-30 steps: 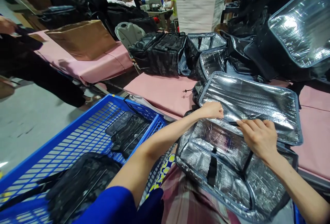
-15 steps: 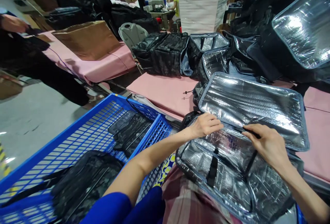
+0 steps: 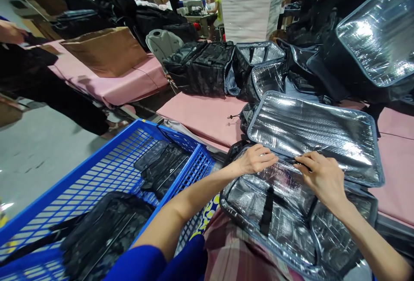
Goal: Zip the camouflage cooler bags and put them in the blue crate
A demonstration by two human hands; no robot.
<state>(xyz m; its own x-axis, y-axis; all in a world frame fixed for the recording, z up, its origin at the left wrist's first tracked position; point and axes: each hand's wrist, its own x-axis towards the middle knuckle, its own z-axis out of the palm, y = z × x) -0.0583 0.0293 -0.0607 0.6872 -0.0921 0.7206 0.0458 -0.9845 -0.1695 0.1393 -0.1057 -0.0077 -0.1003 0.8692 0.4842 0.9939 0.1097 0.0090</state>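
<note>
Pinching rear rim of bag (image 3: 252, 197) w/ R hand (image 3: 318, 177), resting open L hand (image 3: 258, 159) beside, judging it light, floppy, foil slippery.

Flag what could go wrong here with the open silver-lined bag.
The silver foil-lined black cooler bag seems to rest on the person's plaid-covered lap and could slide off. The left hand and right hand press beside the open foil lid, where thin lining might crease or tear.
</note>
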